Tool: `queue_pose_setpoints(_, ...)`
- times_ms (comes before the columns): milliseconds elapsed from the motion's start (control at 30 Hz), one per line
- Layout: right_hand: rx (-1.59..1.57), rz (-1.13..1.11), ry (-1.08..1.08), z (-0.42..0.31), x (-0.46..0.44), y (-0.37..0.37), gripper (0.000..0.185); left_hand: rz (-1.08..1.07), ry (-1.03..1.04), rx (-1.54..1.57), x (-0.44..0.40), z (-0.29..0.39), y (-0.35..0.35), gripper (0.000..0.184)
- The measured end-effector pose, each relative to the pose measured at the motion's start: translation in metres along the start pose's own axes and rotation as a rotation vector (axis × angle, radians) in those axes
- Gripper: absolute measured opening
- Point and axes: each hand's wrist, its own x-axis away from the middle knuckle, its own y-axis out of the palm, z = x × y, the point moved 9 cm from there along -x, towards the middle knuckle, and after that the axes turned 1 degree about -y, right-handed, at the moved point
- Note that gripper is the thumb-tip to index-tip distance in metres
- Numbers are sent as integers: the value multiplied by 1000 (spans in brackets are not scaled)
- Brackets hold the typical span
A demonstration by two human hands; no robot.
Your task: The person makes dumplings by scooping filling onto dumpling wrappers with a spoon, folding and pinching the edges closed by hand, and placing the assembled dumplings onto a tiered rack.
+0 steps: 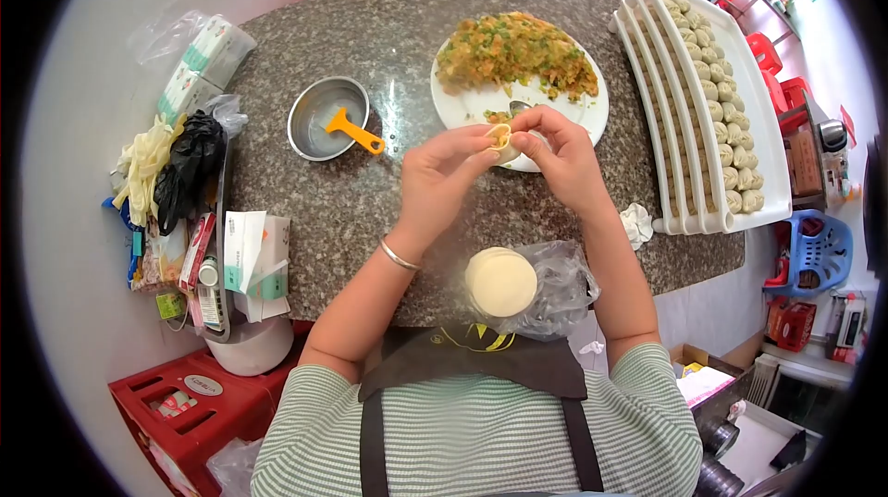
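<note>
Above the near edge of a white plate, my two hands hold a dumpling with a bit of filling showing at its open top. My left hand pinches one side of the wrapper, a bangle on its wrist. On the other side, the fingers of my right hand are closed on the wrapper's edge. A heap of orange and green chopped filling covers the plate's far part, and a spoon is partly hidden behind my right hand. Round wrappers lie stacked on a clear plastic bag close to my body.
Left of the plate stands a metal bowl with an orange-handled tool across it. Stacked white trays of dumplings line the right edge. Tissue packs, gloves and boxes crowd the left side.
</note>
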Motion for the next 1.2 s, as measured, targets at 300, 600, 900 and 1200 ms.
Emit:
queue_pose_setpoints(300, 233, 113, -284, -31, 9, 4, 10, 36, 60, -154, 2, 5, -4, 15)
queue_pose_setpoints(600, 110, 14, -95, -19, 2, -1, 8, -70, 31, -34, 1, -2, 3, 15)
queue_pose_setpoints(900, 190, 112, -239, -30, 9, 2, 7, 82, -40, -78, 3, -4, -6, 20)
queue_pose_setpoints(1200, 189, 38, -177, -26, 4, 2, 9, 9, -18, -15, 2, -4, -1, 12)
